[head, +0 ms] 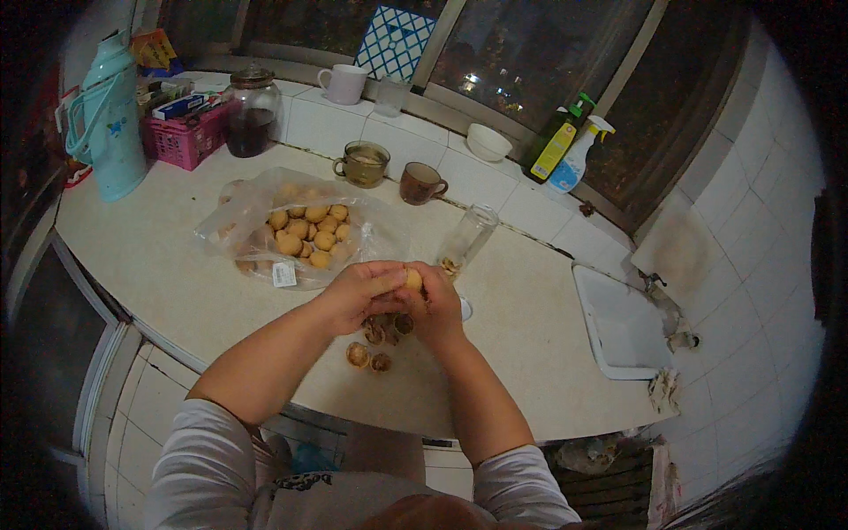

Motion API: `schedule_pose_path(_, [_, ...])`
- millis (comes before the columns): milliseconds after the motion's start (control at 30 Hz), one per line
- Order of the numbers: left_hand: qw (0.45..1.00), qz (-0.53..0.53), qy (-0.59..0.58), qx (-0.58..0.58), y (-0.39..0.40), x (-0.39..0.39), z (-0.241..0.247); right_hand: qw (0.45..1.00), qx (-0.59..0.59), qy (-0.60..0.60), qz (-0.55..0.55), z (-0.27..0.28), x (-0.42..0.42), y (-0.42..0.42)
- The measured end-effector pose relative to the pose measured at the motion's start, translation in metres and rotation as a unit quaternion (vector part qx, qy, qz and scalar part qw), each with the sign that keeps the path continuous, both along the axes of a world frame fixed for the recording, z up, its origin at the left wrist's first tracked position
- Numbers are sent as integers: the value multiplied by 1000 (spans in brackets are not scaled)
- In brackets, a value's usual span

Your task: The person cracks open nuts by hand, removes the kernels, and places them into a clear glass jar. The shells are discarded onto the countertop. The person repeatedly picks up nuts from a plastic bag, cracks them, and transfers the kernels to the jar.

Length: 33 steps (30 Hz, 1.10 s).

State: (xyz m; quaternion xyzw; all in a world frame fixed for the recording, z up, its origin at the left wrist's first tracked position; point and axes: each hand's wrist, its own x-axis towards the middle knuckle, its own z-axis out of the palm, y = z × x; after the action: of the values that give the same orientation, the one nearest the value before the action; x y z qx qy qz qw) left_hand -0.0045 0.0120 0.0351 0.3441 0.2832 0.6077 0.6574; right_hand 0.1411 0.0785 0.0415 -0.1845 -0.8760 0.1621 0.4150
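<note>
Between my two hands is a walnut (413, 279), its pale shell showing at the fingertips. My left hand (364, 291) presses on it from the left, thumb on top. From the other side my right hand (437, 301) grips it, fingers curled around. Broken walnut shells (358, 355) lie on the counter just below the hands, some of them partly covered. Beyond my left hand a clear plastic bag (232, 225) spreads open, full of whole walnuts (311, 228). A glass jar (474, 228) behind my right hand has a few walnut pieces at its bottom.
A green glass cup (362, 165) and a brown mug (422, 183) stand at the counter's back edge. Farther left are a thermos (112, 126), a pink basket (182, 139) and a lidded jar (250, 116). A white sink (626, 331) lies to the right.
</note>
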Motion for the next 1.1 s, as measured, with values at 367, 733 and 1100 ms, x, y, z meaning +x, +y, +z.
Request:
schedule_pose_path(367, [994, 32, -102, -35, -2, 7, -7, 998, 46, 23, -37, 6, -9, -14])
schedule_pose_path(733, [979, 105, -169, -46, 4, 20, -19, 996, -3, 38, -86, -7, -27, -18])
schedule_pose_path(1100, [965, 155, -194, -82, 6, 28, -21, 989, -14, 77, -129, -30, -33, -3])
